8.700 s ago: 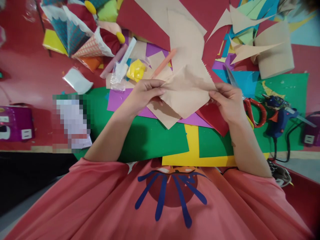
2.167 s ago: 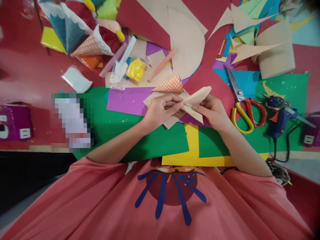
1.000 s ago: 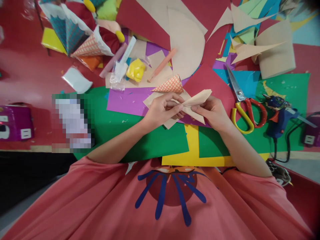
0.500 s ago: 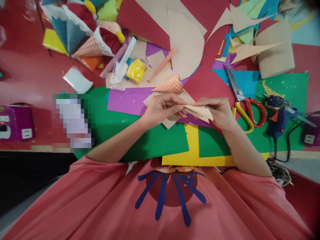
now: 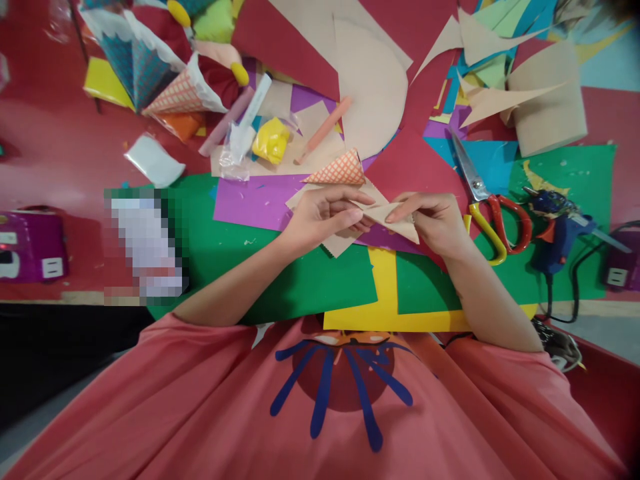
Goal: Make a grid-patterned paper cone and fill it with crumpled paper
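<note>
A small piece of beige paper [image 5: 404, 229], curled over on itself into a cone-like shape, is held between both hands. My left hand [image 5: 323, 217] pinches its narrow left end between thumb and fingers. At the wider right end, my right hand [image 5: 434, 219] grips the edge, with a finger laid over the top. Just beyond the hands lies a small paper cone [image 5: 341, 168] with an orange lattice pattern. Another beige paper piece [image 5: 337, 245] with a zigzag edge rests on the table beneath my left hand, partly covered by it.
Scissors [image 5: 479, 193] with red and yellow handles lie to the right, beside a blue glue gun [image 5: 556, 243] and its cord. Coloured sheets, including a green one [image 5: 280, 267], overlap across the table. Finished-looking patterned cones [image 5: 185, 90], yellow clay [image 5: 271, 140] and a blurred-out rectangle [image 5: 150, 247] are left.
My right hand has shifted its fingers so that one now presses on top of the beige paper. The paper's folded flap has turned and looks more pointed. My left hand stays nearly in place.
</note>
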`<state>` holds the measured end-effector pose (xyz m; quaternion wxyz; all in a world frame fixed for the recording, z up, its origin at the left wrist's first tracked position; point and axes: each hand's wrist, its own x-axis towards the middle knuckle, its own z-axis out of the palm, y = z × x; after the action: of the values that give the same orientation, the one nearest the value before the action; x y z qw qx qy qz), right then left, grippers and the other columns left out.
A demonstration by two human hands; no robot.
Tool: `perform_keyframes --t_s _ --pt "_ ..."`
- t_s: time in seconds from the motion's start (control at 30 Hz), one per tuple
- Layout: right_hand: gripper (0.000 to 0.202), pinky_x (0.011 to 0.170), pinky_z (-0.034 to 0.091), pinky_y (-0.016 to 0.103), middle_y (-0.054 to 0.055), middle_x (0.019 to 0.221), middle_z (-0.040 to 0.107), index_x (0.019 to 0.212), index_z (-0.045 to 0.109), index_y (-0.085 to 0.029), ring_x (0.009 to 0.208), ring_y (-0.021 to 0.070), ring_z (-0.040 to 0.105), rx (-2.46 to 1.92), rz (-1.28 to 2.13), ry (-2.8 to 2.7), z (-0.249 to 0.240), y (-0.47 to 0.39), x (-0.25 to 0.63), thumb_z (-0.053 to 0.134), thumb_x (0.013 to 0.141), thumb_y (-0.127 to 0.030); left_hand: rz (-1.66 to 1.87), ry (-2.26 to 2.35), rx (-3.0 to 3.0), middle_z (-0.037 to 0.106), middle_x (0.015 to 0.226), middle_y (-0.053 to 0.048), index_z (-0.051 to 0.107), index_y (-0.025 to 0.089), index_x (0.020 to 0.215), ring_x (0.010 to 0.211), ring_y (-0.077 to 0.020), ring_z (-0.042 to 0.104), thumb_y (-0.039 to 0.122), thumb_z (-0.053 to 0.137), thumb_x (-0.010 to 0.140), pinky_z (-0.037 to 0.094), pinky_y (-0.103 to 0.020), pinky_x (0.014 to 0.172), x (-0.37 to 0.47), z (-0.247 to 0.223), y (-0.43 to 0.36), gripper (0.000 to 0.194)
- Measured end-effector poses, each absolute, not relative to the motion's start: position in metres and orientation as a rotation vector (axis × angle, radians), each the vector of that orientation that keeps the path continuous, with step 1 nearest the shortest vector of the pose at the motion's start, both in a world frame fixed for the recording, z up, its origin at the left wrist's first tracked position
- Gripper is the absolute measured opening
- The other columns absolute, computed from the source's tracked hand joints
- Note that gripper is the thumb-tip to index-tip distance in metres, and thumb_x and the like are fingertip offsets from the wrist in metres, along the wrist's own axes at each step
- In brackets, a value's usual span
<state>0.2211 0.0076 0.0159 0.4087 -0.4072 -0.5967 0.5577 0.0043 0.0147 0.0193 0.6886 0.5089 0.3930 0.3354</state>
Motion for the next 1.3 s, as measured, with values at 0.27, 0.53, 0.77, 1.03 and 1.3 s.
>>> perform_keyframes --t_s 0.27,0.53,0.77,1.03,1.3 --pt "0.019 0.068 0.047 0.023 -0.001 0.085 0.071 0.079 0.073 -0.021 0.077 0.0106 0.063 -1.112 1.395 -1.527 0.012 0.005 0.218 0.056 0.084 -0.014 0.604 0.950 1.195 0.073 0.067 -0.002 0.067 0.013 0.078 0.062 -0.0122 0.071 0.064 0.068 0.070 0.059 -0.019 0.059 0.009 0.016 0.016 0.051" --pt "0.036 0.052 0.045 0.021 -0.004 0.071 0.062 0.101 0.065 -0.023 0.056 0.0086 0.056 -1.197 1.651 -1.364 0.017 0.000 0.209 0.076 0.073 -0.043 0.680 0.974 1.400 0.069 0.060 -0.002 0.065 0.014 0.068 0.055 -0.0117 0.068 0.061 0.063 0.079 0.057 -0.019 0.055 0.009 0.009 0.012 0.048" --pt "0.023 0.049 0.045 0.018 -0.004 0.063 0.063 0.084 0.068 -0.017 0.051 0.0057 0.057 -1.215 1.746 -1.217 0.020 0.003 0.208 0.079 0.070 -0.032 0.750 0.970 1.564 0.074 0.079 -0.004 0.068 0.016 0.086 0.071 -0.0127 0.071 0.051 0.061 0.084 0.058 -0.020 0.066 0.006 0.012 0.010 0.037" --pt "0.028 0.046 0.048 0.015 -0.006 0.054 0.063 0.082 0.063 -0.015 0.045 0.0053 0.059 -1.144 1.882 -1.025 0.019 0.002 0.204 0.081 0.069 -0.032 0.843 0.988 1.602 0.073 0.080 -0.003 0.068 0.015 0.085 0.071 -0.0109 0.068 0.045 0.065 0.082 0.055 -0.018 0.066 0.006 0.014 0.011 0.030" --pt "0.028 0.046 0.053 0.015 -0.002 0.062 0.070 0.082 0.060 -0.015 0.048 0.0079 0.065 -1.047 2.032 -0.882 0.018 0.001 0.201 0.080 0.071 -0.030 0.899 0.947 1.505 0.072 0.079 -0.001 0.067 0.015 0.085 0.069 -0.0095 0.069 0.035 0.068 0.080 0.056 -0.018 0.064 0.007 0.015 0.012 0.020"
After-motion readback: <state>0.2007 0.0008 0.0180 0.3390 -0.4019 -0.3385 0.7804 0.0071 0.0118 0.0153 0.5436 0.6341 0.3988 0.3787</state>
